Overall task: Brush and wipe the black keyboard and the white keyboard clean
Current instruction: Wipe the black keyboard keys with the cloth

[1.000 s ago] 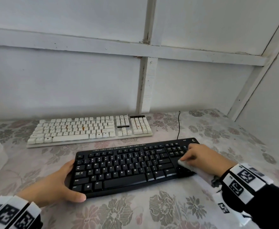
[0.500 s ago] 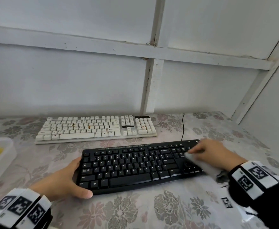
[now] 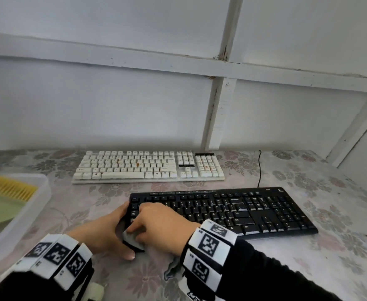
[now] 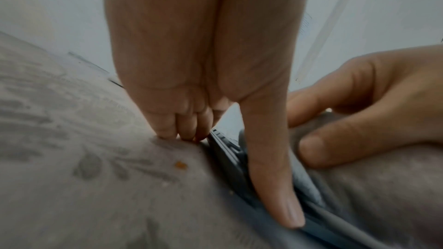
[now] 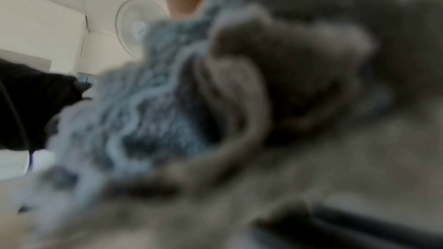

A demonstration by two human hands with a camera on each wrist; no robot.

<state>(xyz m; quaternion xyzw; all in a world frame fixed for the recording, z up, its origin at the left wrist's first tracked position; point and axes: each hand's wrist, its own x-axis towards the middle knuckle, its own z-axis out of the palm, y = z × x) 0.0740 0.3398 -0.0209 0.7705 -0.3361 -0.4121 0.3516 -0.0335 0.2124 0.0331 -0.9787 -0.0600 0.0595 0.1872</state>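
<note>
We hold the black keyboard [image 3: 221, 211] at its left end with the left hand [image 3: 104, 233]. The thumb lies along the near edge and the other fingers are bent against the left side, so the hand clasps the end. We judge this grip is there to keep the keyboard from sliding on the smooth flowered worktop [image 3: 330, 246] when the cloth pushes on it.

The right hand [image 3: 163, 227] is closed around a grey cloth [image 3: 132, 236], which is bunched under the fingers and pressed on the near left corner of the keyboard. In the right wrist view the cloth [image 5: 167, 92] fills the picture, very blurred. A bunched cloth gives a firm pad, so it can press into the gaps between the keys.

The white keyboard [image 3: 150, 166] lies behind, close to the wall, well apart from both hands. It shows some orange spots on the keys, so we think it waits for its turn.

At the left stands a clear tray [image 3: 38, 205] with a yellow brush [image 3: 8, 187] in it, kept within reach.
</note>
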